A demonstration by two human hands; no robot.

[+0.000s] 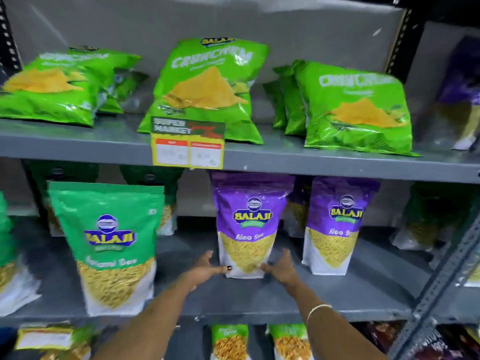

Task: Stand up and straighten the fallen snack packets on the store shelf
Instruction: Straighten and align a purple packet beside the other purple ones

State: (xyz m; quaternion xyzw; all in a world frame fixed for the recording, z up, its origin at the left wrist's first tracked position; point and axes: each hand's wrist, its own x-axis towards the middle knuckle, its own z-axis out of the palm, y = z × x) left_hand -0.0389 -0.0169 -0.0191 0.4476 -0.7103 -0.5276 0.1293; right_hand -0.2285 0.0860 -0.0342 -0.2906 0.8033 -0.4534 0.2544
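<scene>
Snack packets are partly set right: a purple "Aloo Sev" pouch [248, 224] stands upright on the grey metal middle shelf [259, 302], its lower corners pinched between the left hand [205, 266] and the right hand [281, 267]. Its purple neighbour [337, 224] and a green pouch [109, 245] are also upright. Above, bright green chip bags [52, 87] lie slumped, judged undone. Grey backing panels and slotted uprights frame the store shelving.

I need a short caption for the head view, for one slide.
Both hands, left hand and right hand, steady an upright purple packet on the middle shelf.
</scene>
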